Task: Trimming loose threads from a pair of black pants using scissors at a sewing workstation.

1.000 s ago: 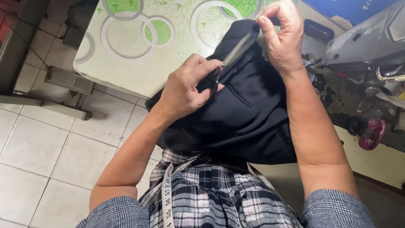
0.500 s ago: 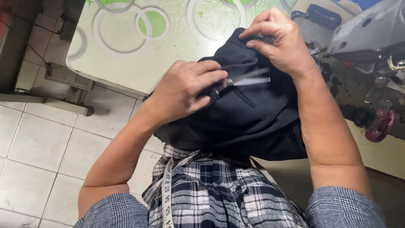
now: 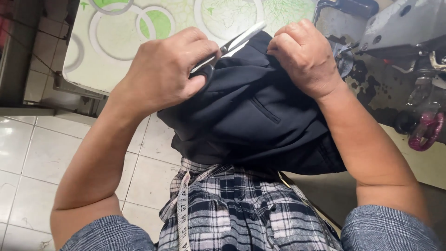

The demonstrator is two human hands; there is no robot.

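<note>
Head view: since the earlier pictures both hands have drawn closer together over the dark garment [image 3: 251, 116], and the scissors [image 3: 232, 46] now point up and right, blades slightly parted just beside the right hand's fingers. The left hand [image 3: 162, 74] is curled shut on the scissors' handles. The right hand [image 3: 304, 58] pinches the garment's top fold, fingers tight together. The garment hangs below both hands over the plaid lap [image 3: 241, 209], the patterned surface [image 3: 139, 28] beyond the fingertips.
</note>
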